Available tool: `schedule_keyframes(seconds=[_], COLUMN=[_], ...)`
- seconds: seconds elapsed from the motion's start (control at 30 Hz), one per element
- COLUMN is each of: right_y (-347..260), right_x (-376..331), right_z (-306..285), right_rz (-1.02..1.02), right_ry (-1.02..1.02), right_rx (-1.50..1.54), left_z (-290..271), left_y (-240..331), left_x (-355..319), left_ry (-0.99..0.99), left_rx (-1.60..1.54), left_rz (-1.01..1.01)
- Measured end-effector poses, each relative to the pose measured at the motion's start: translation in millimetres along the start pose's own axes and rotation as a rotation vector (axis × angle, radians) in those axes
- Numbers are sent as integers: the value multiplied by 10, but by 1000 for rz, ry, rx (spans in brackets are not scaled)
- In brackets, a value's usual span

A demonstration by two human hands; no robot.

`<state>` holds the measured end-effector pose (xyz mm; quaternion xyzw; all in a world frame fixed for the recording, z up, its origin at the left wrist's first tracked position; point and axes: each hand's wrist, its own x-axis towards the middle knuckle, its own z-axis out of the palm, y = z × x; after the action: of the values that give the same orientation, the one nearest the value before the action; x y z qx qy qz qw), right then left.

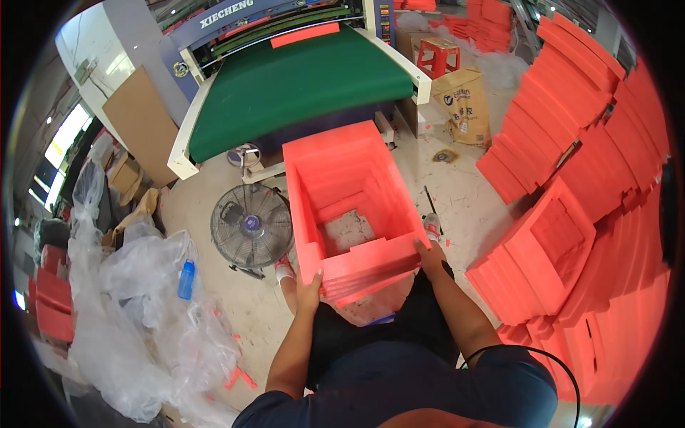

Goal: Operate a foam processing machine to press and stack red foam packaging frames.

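A stack of hollow rectangular red foam frames [300, 207] stands in front of me, with the floor showing through its open middle. My left hand [309, 291] is closed on the near left corner of the stack, thumb on top. At the near right corner, my right hand [431, 258] grips the same stack, its fingers partly hidden behind the foam. The layered edges on the near side look slightly uneven. Beyond the stack lies the green conveyor belt [300, 85] of a machine, with a red foam strip [305, 36] at its far end.
A black floor fan [251, 227] stands left of the stack. Clear plastic bags [143, 307] and a blue bottle [186, 279] lie farther left. More red foam stacks [531, 264] crowd the right side. A brown paper sack [464, 107] and red stool [438, 57] are at the far right.
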<state>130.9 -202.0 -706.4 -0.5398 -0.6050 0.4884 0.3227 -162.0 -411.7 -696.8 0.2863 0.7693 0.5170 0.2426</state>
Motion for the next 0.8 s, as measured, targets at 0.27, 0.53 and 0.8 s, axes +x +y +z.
schedule_keyframes(seconds=[0.27,0.53,0.8], right_y=[-184,-247,-323], right_x=[-67,-141,-159], right_z=[7,-35,-126], right_rz=[60,-11,26], right_ry=[-32,32,-23], right_rx=[-48,49,-66], left_z=[30,24,48], left_y=[-628,-275,-480], left_x=[196,72,147], left_ry=[-18,-31,-50], left_rx=[-175,-126,-215], left_rz=[68,27,17])
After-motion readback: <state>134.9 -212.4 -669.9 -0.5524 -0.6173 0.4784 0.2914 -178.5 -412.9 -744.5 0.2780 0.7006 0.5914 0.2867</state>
